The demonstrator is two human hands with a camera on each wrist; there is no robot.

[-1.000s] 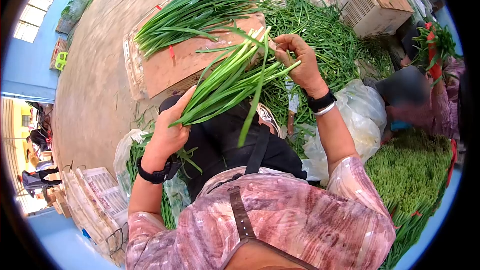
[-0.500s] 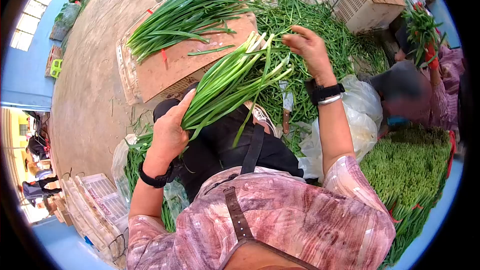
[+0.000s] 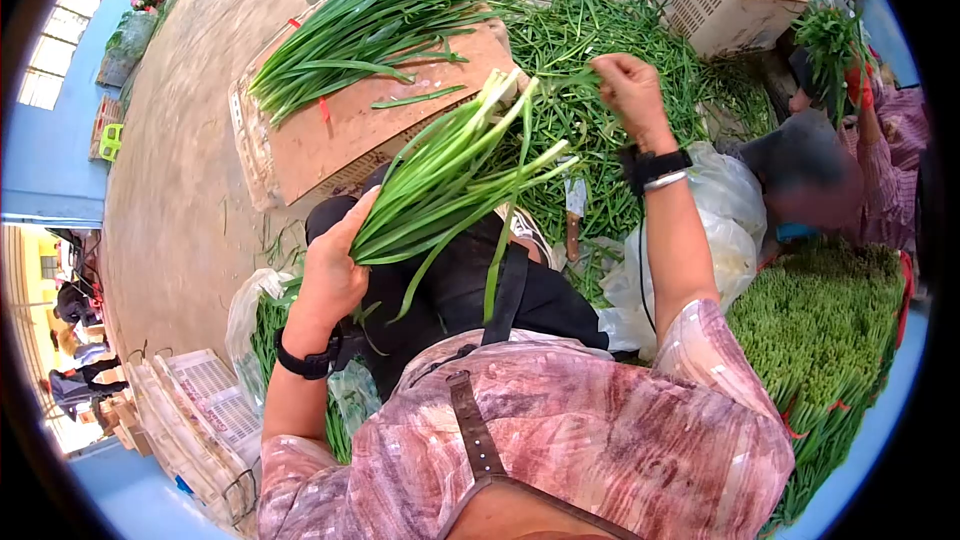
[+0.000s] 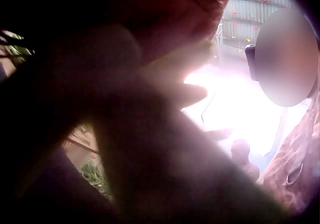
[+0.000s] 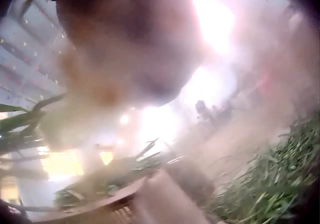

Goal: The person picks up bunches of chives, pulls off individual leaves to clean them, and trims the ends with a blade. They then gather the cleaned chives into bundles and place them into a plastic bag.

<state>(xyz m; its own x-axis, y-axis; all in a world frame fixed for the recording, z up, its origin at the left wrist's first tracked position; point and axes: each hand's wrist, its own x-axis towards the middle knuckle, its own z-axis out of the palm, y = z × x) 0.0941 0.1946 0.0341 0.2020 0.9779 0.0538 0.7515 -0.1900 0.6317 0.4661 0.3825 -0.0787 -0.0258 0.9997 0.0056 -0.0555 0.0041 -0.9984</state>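
A bunch of long green leafy stalks (image 3: 430, 185), pale at the root ends, lies across the lap, gripped near its lower left part by my left hand (image 3: 338, 265). One long leaf hangs from it over the dark trousers. Right of the pale ends, my right hand (image 3: 632, 100) has curled fingers and pinches a thin green leaf (image 3: 575, 80), blurred, that reaches toward the bunch. The left wrist view is mostly dark, with stalks hard to make out. In the right wrist view the hand (image 5: 130, 43) is blurred and its fingertips are unclear.
A board-topped crate (image 3: 330, 150) ahead bears a larger green pile (image 3: 370, 25). Loose leaves (image 3: 600, 30) cover the floor beyond the right hand, with a knife (image 3: 574, 210) among them. Plastic bags (image 3: 710, 230), upright bundles (image 3: 820, 340) and another person are on the right.
My right hand has moved right and slightly up, away from the pale ends, its fingers now more curled. The left hand keeps its grip, and the bunch has shifted slightly left.
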